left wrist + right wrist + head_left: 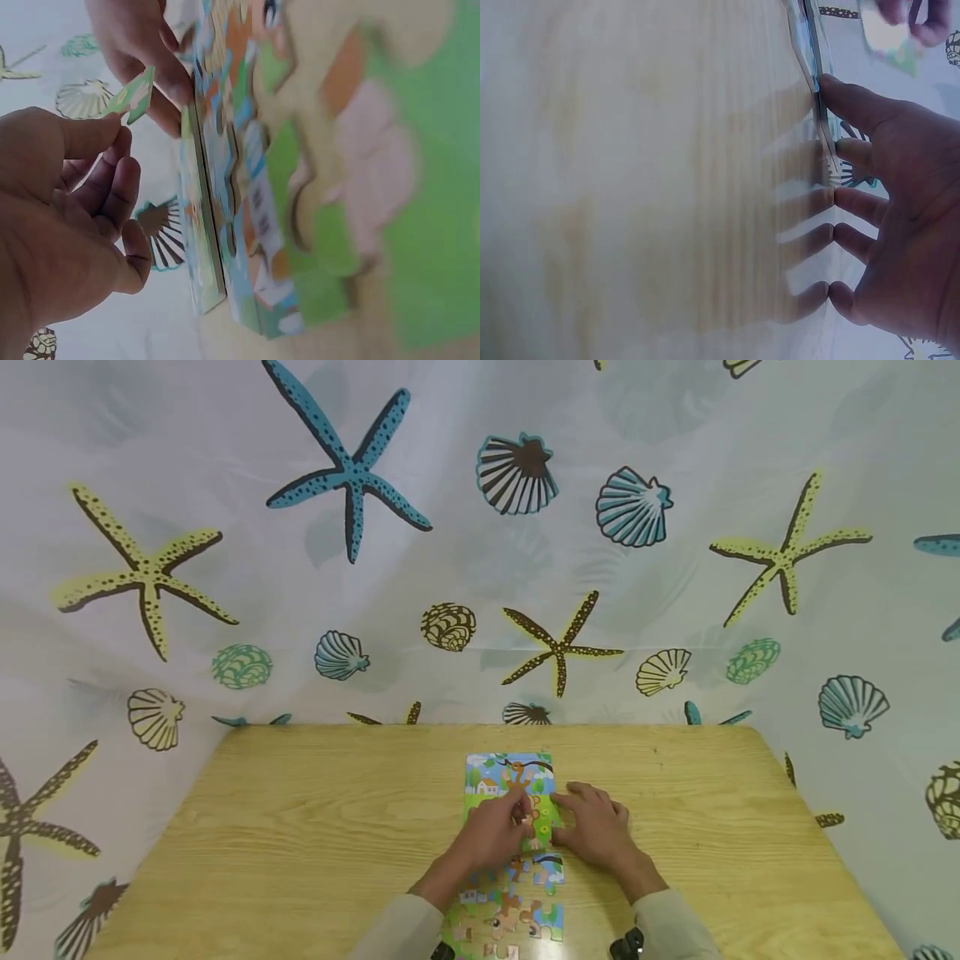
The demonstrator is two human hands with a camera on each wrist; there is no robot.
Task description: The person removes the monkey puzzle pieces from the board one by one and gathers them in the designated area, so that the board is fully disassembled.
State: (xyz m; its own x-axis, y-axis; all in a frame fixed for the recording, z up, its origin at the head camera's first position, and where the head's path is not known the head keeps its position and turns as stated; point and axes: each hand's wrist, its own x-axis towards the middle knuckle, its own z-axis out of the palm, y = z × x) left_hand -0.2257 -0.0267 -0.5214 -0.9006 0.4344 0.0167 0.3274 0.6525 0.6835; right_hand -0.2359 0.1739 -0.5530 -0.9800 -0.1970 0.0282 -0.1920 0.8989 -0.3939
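My left hand [487,833] is over a picture board [480,768] showing a house, a branch and a brown animal. Its thumb and forefinger pinch a small green puzzle piece [142,96], raised clear of the board in the left wrist view, while the other fingers curl loosely. My right hand [596,828] lies at the board's right edge. In the right wrist view that hand [911,202] has its fingers spread, fingertips down on the table and thumb against the board's edge. Partly joined puzzle pieces [550,920] lie just below the board, some hidden under the left forearm.
The wooden table [300,827] extends to both sides of the puzzle. Behind it and at its sides hangs a white curtain [450,560] printed with starfish and shells. Sleeves [405,927] cover both forearms near the front edge of the view.
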